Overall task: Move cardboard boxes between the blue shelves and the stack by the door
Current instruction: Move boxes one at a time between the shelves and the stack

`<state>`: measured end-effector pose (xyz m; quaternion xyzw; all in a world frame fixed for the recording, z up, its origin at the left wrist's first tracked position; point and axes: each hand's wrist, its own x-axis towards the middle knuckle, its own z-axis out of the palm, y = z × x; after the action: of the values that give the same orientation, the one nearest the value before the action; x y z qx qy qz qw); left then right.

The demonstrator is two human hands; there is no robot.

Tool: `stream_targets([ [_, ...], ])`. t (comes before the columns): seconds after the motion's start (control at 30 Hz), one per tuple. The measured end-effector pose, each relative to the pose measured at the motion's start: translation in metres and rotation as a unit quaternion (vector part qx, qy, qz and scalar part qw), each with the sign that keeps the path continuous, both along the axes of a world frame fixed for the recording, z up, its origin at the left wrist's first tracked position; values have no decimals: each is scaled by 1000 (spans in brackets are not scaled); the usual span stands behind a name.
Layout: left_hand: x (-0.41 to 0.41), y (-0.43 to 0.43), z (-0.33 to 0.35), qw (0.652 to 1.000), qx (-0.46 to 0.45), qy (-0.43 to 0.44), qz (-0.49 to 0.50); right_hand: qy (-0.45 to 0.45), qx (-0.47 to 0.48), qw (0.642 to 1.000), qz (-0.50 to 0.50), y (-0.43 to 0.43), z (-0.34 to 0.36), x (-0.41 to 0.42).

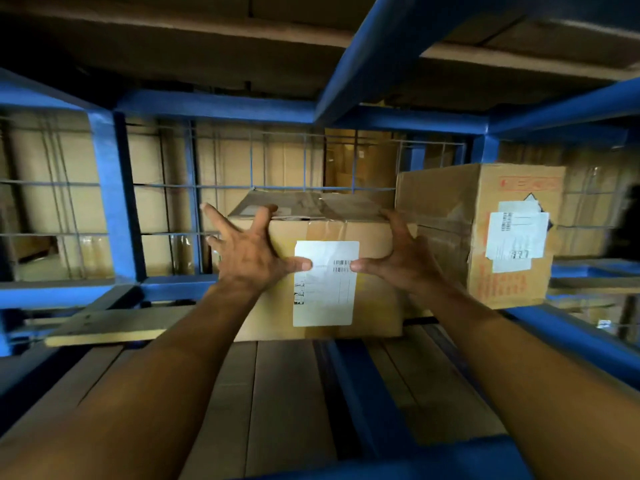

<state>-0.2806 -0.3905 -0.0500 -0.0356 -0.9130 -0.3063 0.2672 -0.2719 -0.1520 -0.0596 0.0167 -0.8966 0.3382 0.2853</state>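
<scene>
At the centre of the frame a box point(374, 306) stands on the boards of the blue shelf point(287, 393), its front face turned outward so that the white label point(325, 285) can be read. It is set just beside a taller box point(485, 237) at centre right, and no gap can be made out between the 2. The wire mesh point(277, 161) behind appears to be there to stop boxes from being pushed through the back. The left hand point(247, 252) is laid on the upper left corner of the front face and the right hand point(401, 261) on the upper right corner. Both are spread wide and nothing is clenched. The fingers are splayed toward the top edge and both thumbs point(298, 264) are pressed onto the label. The hands are probably placed at opposite corners so that the weight can be shared and the box kept from twisting. Whether it is being slid in or drawn out cannot be told. The stack by the door is not seen.
</scene>
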Motion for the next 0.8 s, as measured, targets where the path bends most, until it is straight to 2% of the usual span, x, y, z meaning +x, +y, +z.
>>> stream_targets([
  [0.27,35,2,-8,999,38,-26,-4,16,-84,996,0,-16,-10,5],
  [0.6,50,0,-3,999,36,-12,-18,57,-79,995,-14,-16,-9,34],
  [0.8,60,-13,8,994,52,8,-99,51,-59,993,-89,-30,16,87],
])
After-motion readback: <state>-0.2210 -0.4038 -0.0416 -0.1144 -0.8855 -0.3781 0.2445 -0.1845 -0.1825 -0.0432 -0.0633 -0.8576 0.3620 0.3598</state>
